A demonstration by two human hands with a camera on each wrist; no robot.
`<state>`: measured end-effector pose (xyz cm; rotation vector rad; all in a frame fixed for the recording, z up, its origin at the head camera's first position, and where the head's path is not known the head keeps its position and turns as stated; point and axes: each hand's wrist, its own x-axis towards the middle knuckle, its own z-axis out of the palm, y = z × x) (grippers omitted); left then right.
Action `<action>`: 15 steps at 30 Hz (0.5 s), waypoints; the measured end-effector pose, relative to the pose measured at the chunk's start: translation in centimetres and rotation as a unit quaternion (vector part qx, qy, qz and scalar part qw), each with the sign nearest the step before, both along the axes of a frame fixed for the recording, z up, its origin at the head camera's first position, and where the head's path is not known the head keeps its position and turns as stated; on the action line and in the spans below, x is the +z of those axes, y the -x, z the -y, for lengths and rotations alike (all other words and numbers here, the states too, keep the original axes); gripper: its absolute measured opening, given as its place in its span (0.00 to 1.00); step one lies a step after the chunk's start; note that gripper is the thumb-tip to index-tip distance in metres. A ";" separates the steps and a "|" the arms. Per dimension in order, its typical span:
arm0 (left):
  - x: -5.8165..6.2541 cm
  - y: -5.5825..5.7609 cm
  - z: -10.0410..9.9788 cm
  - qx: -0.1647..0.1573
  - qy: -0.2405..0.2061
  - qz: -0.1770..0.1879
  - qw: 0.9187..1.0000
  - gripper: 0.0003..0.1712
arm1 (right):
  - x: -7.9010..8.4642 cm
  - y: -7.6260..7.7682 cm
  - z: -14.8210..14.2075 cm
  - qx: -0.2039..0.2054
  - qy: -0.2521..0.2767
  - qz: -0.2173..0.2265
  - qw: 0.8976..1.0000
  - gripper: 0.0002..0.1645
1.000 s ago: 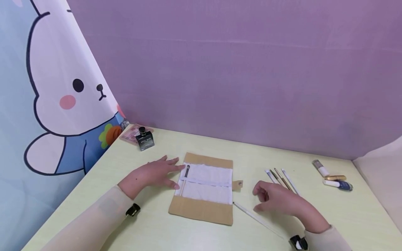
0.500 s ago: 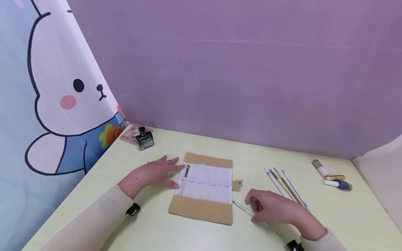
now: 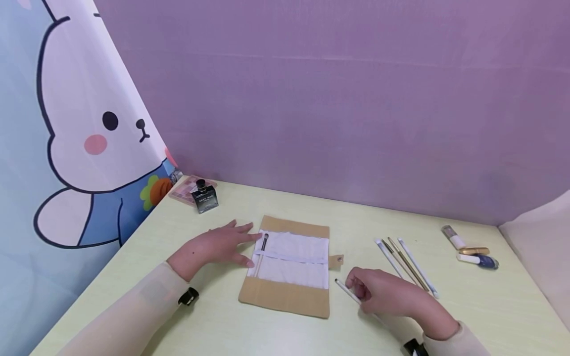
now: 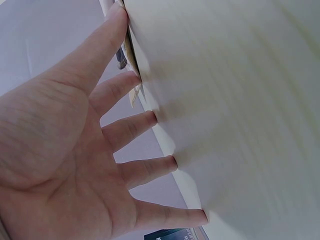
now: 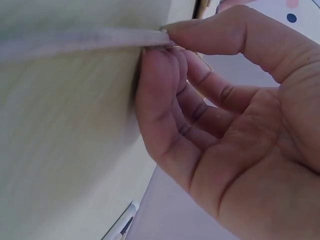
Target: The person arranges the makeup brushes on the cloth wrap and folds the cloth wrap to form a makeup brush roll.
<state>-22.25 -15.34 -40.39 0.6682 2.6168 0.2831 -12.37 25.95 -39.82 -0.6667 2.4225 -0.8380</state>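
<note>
The right hand (image 3: 385,292) has its thumb and curled fingers pinching a slim white brush (image 3: 347,290), which is just right of the near part of the open fabric case (image 3: 285,299). The brush's long axis runs aslant: its dark-tipped end points away from the person and toward the case's right edge, well apart from the hand's wrist, while the other end trails toward the person and away from the case, partly hidden beneath the hand. The fingertips grip it partway along, so a length of shaft sticks out on the case side; whether it is clear of the tabletop (image 3: 285,338) I cannot tell. The left hand (image 3: 220,244) is spread, fingers straight, with thumb and forefinger at the case's left edge. Inside that edge, a dark-headed brush (image 3: 264,243) stands lengthwise under the case's white strap (image 3: 294,258), head pointing away from the person. More brushes (image 3: 407,263) lie right of the case, beyond its snap tab (image 3: 336,261).
</note>
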 end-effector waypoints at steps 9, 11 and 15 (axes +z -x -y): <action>0.1 0.0 0.0 0.003 -0.001 0.003 1.000 0.50 | 0.3 -0.3 0.4 -0.020 -0.015 0.003 1.000 0.26; 0.1 -0.1 -0.1 0.004 -0.002 0.003 1.000 0.50 | 0.4 -0.3 0.3 -0.023 -0.014 0.008 1.000 0.26; 0.1 -0.1 -0.1 0.003 -0.004 0.004 1.000 0.50 | 0.5 -0.2 -0.1 -0.024 0.000 0.012 1.000 0.26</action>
